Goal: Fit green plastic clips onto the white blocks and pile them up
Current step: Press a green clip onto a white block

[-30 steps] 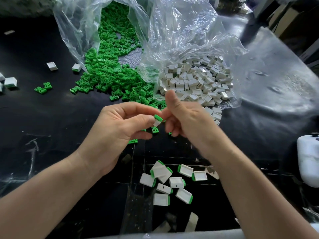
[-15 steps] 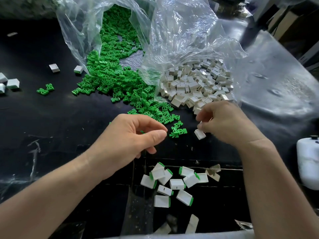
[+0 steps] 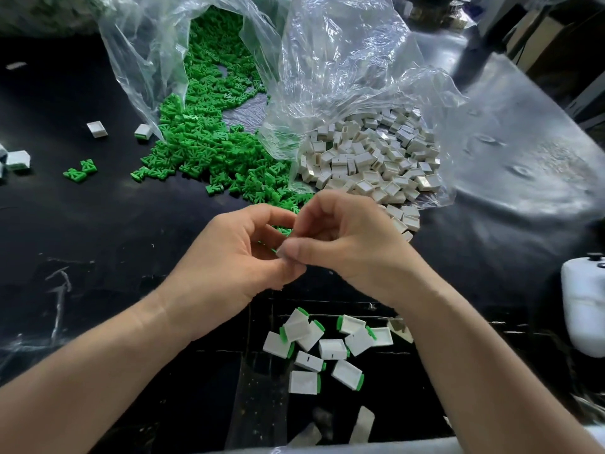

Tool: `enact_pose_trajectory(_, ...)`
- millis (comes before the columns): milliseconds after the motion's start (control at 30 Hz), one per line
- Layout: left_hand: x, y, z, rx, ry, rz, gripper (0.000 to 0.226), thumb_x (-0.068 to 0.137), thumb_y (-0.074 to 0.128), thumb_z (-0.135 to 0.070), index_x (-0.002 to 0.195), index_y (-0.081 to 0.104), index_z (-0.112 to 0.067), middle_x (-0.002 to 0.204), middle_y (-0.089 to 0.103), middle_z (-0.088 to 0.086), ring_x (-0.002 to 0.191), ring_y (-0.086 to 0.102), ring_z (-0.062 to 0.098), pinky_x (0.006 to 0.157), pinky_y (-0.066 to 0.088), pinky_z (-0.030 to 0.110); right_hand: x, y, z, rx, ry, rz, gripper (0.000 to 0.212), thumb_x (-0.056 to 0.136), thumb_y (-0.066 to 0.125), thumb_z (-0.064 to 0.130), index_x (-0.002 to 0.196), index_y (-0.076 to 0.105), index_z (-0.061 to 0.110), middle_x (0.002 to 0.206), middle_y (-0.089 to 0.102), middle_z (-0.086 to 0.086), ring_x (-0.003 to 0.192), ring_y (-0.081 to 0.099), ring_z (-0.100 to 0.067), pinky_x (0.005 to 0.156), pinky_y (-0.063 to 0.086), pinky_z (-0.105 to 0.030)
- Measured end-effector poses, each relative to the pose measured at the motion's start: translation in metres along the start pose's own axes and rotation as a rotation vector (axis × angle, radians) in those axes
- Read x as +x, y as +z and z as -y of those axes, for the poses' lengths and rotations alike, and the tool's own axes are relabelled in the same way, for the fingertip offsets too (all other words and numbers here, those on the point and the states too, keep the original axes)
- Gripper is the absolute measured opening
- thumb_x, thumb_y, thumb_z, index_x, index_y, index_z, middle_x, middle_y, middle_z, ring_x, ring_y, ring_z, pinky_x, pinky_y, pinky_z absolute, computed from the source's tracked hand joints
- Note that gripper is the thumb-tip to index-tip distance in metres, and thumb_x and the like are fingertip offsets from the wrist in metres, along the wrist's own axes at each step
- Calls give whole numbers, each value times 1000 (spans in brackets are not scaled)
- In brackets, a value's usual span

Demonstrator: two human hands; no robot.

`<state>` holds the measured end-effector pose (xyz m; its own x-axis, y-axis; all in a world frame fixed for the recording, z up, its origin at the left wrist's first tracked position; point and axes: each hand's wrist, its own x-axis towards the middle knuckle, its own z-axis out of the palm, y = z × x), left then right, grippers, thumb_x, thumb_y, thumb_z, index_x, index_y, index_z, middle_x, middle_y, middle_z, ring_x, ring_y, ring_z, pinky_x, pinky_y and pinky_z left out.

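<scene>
Both hands are now meeting over the middle of the black table (image 3: pixel 98 224), whereas half a second ago they were working apart, each beside its own heap. I am watching the right hand (image 3: pixel 353 247) curling its thumb and forefinger into a tight pinch on a white block (image 3: pixel 279 253), of which only a pale sliver is showing at the thumb tip. My view has the left hand (image 3: pixel 229 267) curling inward too, its thumb pressing up against the right thumb, but I cannot tell what it is holding, since the fingers are hiding the contact. Just beyond the knuckles, the heap of green clips (image 3: pixel 209 152) is spilling out of one clear bag (image 3: pixel 137 60), and the heap of white blocks (image 3: pixel 370 158) is lying under the lip of a second clear bag (image 3: pixel 343 60) beside it. Nearer me, between the forearms, the fitted blocks (image 3: pixel 324 348) are lying in a loose cluster, green edges showing. Off to the left, two stray blocks (image 3: pixel 97 129) and a pair of loose clips (image 3: pixel 80 171) are sitting well apart from the heaps, and a white container (image 3: pixel 582 306) is standing at the right edge.
</scene>
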<state>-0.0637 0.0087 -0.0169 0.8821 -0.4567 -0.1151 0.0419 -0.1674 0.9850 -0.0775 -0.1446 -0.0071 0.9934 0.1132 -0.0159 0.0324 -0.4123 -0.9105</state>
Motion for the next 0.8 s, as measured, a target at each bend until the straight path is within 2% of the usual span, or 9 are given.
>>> enact_pose_trajectory(100,0,0,-1,-23,9,-30,32,70,71,5,91,67,-19,61,65,-2,53,60,9,53,51,18,1,-6,-1,22,3,-69,10,79,69,27,74,63,21,68,66,-2,66,61,-20,69,52,-46)
enact_pose_trajectory(200,0,1,-3,-105,3,-76,26,69,69,6,83,70,-15,60,67,0,55,63,10,53,51,17,3,-17,-8,-258,32,-121,6,80,67,29,82,68,23,74,66,5,74,62,-12,73,52,-36)
enact_pose_trajectory(300,2,0,-4,-226,-32,-95,22,68,65,9,79,70,-9,64,70,5,60,68,13,54,52,16,4,-23,-13,-536,99,-46,23,79,69,30,101,69,23,82,60,13,83,56,-7,77,46,-25)
enact_pose_trajectory(433,3,-3,-6,-390,-107,-81,20,61,61,1,80,68,-5,73,72,11,67,71,19,53,53,18,6,-20,-16,-707,113,22,30,80,69,26,109,65,23,87,49,8,86,47,-12,75,37,-23)
enact_pose_trajectory(500,3,-5,-5,-426,-133,-76,21,61,60,0,81,66,-3,76,72,13,67,71,19,52,53,18,6,-18,-16,-722,107,7,26,83,65,24,109,66,22,91,51,5,89,49,-14,76,36,-23)
enact_pose_trajectory(600,4,-5,-4,-427,-164,-52,16,74,56,6,85,63,-4,79,72,14,69,71,20,51,54,19,6,-18,-16,-741,80,-25,20,90,56,21,106,68,19,101,61,1,98,53,-17,78,36,-23)
enact_pose_trajectory(667,5,-4,-3,-421,-179,-45,14,78,54,6,85,61,-4,79,72,14,70,71,21,51,54,20,7,-18,-14,-627,61,-104,18,91,53,20,97,69,20,89,64,3,85,56,-12,75,41,-23)
enact_pose_trajectory(733,5,-4,-4,-414,-181,-43,13,77,55,3,85,60,-5,79,72,13,70,71,21,52,54,21,5,-17,-8,-267,65,-175,15,91,54,18,84,67,22,71,62,6,67,57,-8,67,47,-22)
enact_pose_trajectory(800,5,-3,-4,-402,-168,-44,14,71,59,-3,85,60,-6,78,72,13,69,71,21,52,54,21,2,-15,-2,36,30,-163,18,90,54,9,80,63,22,66,62,6,61,58,-5,60,50,-19)
